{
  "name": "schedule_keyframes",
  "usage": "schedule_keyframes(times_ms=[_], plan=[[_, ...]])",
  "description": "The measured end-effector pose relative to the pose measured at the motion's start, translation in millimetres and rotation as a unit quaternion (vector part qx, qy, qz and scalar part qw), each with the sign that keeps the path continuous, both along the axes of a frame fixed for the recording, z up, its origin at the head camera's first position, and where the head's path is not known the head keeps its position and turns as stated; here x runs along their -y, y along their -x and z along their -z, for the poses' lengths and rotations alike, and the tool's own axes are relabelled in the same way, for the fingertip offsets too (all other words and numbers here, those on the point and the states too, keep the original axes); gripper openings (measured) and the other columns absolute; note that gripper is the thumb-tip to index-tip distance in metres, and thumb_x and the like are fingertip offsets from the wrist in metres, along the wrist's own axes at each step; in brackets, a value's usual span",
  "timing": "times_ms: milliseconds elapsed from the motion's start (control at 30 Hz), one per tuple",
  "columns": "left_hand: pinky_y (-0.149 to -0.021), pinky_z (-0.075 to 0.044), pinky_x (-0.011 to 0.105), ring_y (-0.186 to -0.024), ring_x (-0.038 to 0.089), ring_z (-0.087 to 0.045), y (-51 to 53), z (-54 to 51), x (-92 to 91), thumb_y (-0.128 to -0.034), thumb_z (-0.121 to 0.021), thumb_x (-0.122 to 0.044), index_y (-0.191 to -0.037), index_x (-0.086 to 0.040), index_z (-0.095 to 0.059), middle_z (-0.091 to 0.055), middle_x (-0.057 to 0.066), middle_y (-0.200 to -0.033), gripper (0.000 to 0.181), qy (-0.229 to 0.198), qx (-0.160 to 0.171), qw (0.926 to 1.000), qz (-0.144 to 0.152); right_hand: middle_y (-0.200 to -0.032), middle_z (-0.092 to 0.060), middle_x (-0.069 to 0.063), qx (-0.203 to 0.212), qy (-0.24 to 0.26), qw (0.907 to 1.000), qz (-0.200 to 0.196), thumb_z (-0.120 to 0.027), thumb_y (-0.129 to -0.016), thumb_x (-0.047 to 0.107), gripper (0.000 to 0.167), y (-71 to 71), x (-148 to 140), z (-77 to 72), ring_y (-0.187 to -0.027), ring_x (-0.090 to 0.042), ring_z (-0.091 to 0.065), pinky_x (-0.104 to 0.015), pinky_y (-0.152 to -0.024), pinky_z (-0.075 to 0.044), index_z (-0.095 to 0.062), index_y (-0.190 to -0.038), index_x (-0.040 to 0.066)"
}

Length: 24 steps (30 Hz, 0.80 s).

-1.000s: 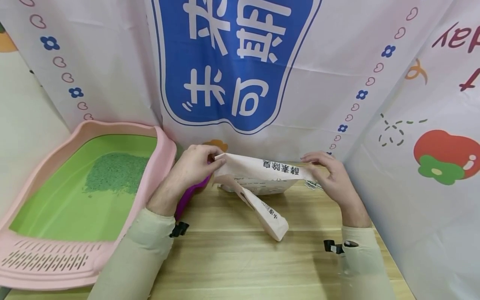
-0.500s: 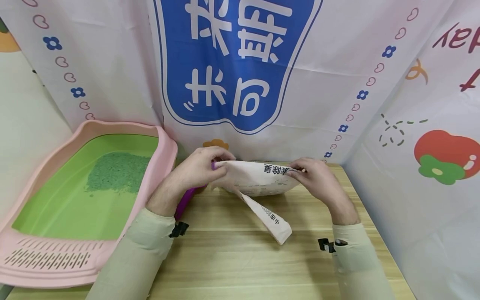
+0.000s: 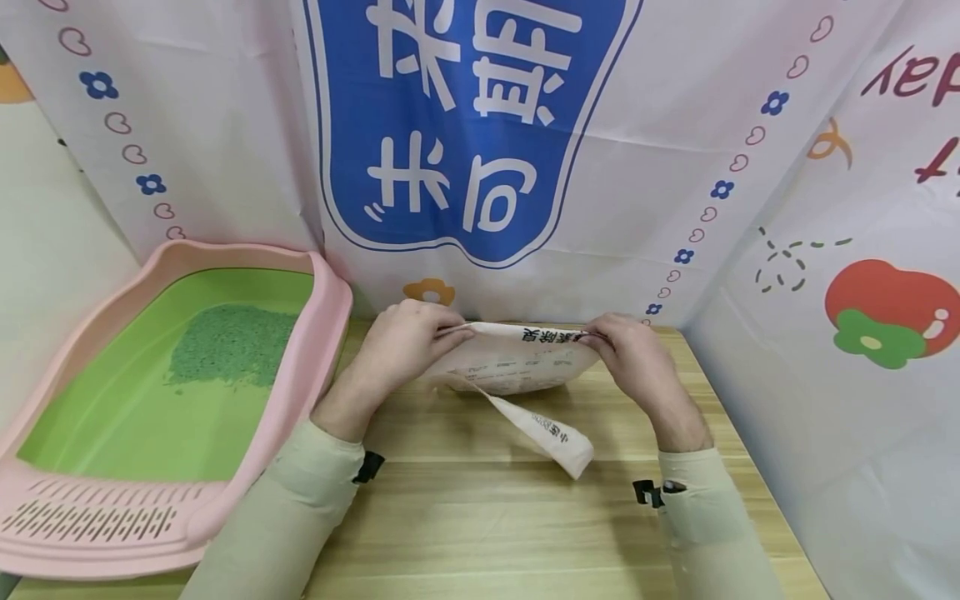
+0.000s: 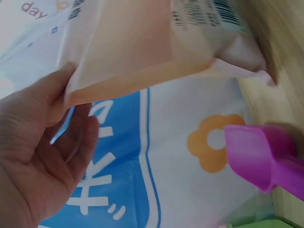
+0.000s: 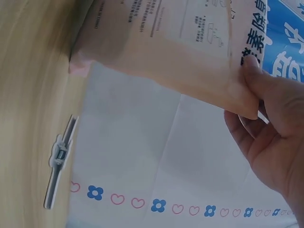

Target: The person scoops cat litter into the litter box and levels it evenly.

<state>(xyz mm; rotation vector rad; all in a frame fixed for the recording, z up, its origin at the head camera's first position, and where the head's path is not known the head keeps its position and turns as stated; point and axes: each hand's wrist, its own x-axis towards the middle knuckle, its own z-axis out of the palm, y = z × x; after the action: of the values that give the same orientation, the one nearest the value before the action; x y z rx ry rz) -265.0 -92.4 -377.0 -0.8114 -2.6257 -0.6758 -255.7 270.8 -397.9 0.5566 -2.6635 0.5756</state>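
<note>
A pale, printed bag point(image 3: 517, 364) stands on the wooden table by the back wall, its top edge stretched between both hands. At its left top corner, the left hand point(image 3: 397, 350) pinches the edge between thumb and fingers. The right hand point(image 3: 637, 358) pinches the opposite corner, as the right wrist view also shows. A torn strip point(image 3: 555, 437) of the bag hangs forward from its left side. What the bag contains is hidden. Near the left hand, a purple scoop point(image 4: 259, 154) lies on the table in the left wrist view.
A litter box with a pink rim point(image 3: 336, 308) and green pan stands at the left, holding green granules point(image 3: 232, 346). A narrow clip-like piece point(image 5: 60, 156) lies on the table beyond the right hand. Printed cloth walls point(image 3: 615, 192) close in the back and sides.
The right hand has moved left and now pinches the bag's right corner. Shifting slightly right, the left hand has brought the top edge flatter. The purple scoop is now hidden in the head view.
</note>
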Motion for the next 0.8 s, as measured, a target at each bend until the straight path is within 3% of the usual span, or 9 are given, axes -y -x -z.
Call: schedule_keyframes(times_ms=[267, 533, 700, 800], plan=[[-0.083, -0.069, 0.055, -0.091, 0.028, -0.086, 3.2, 9.2, 5.1, -0.1074, -0.087, -0.030, -0.110, -0.020, -0.094, -0.090, 0.002, -0.099, 0.012, -0.002, -0.040, 0.9988, -0.030, -0.108, -0.089, -0.013, -0.074, -0.002, 0.9962, 0.046, -0.087, -0.105, 0.014, 0.007, 9.5, 1.3, 13.7, -0.106, -0.040, -0.083, -0.060, -0.094, -0.068, -0.087, -0.107, 0.007], [-0.094, -0.071, 0.055, -0.101, 0.030, -0.089, 1.8, 24.7, 5.0, -0.0959, -0.097, -0.020, -0.109, -0.017, -0.093, -0.092, 0.004, -0.106, 0.014, -0.017, -0.036, 0.9982, -0.045, -0.112, -0.089, -0.010, -0.048, -0.001, 0.9967, 0.065, -0.086, -0.106, 0.018, 0.008, 21.8, 4.6, 28.8, -0.113, -0.037, -0.083, -0.059, -0.097, -0.068, -0.087, -0.106, 0.009], [-0.093, -0.071, 0.054, -0.101, 0.030, -0.089, 2.4, 29.1, 0.8, -0.1003, -0.092, -0.015, -0.106, -0.016, -0.093, -0.092, 0.004, -0.105, 0.006, -0.033, -0.053, 0.9966, -0.054, -0.115, -0.089, -0.012, -0.044, 0.007, 0.9969, 0.066, -0.087, -0.105, 0.019, 0.012, 27.6, 1.9, 34.4, -0.113, -0.039, -0.084, -0.060, -0.099, -0.068, -0.087, -0.108, 0.008], [-0.093, -0.072, 0.054, -0.102, 0.031, -0.089, 2.6, 30.5, 0.6, -0.1030, -0.090, -0.017, -0.107, -0.014, -0.092, -0.092, 0.006, -0.108, 0.006, -0.054, -0.045, 0.9956, -0.062, -0.115, -0.089, -0.014, -0.034, 0.020, 0.9972, 0.064, -0.087, -0.105, 0.020, 0.013, 29.2, -1.2, 35.3, -0.111, -0.039, -0.084, -0.060, -0.098, -0.068, -0.087, -0.109, 0.008]])
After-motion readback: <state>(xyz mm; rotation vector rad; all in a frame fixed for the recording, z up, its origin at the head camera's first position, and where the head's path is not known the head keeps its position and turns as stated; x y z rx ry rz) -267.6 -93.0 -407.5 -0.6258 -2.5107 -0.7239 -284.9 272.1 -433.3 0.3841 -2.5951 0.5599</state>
